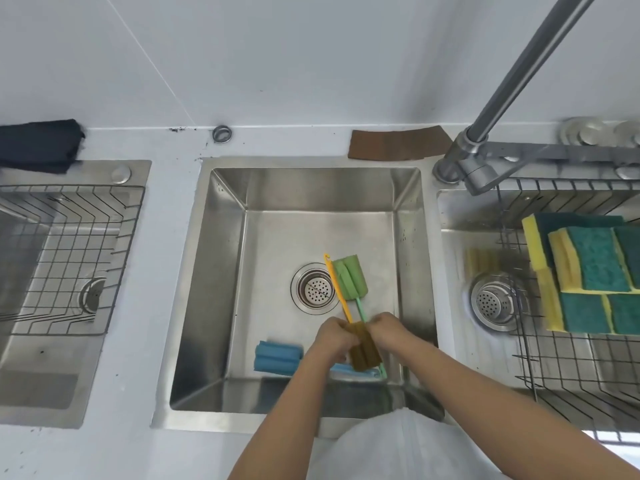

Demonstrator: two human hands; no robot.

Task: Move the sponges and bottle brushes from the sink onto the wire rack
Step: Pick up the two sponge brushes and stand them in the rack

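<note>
Three bottle brushes lie in the middle sink (pixel 221 271). The green-headed brush (pixel 349 280) rests by the drain, its pale green handle running toward me. The brush with the dark yellow foam head (pixel 363 351) and orange handle (pixel 341 292) sits between my hands. My left hand (pixel 332 336) and my right hand (pixel 384 329) both close around that foam head. A blue brush (pixel 277 356) lies at the front of the sink, partly under my left arm. Several yellow-and-green sponges (pixel 595 271) are stacked on the wire rack (pixel 540 362) over the right sink.
A tall steel faucet (pixel 485 157) rises behind the right sink. Another wire rack (pixel 69 258) sits in the left sink. A brown cloth (pixel 394 145) and a dark cloth (pixel 38 143) lie along the back wall. A round drain strainer (pixel 315 289) sits in the middle sink.
</note>
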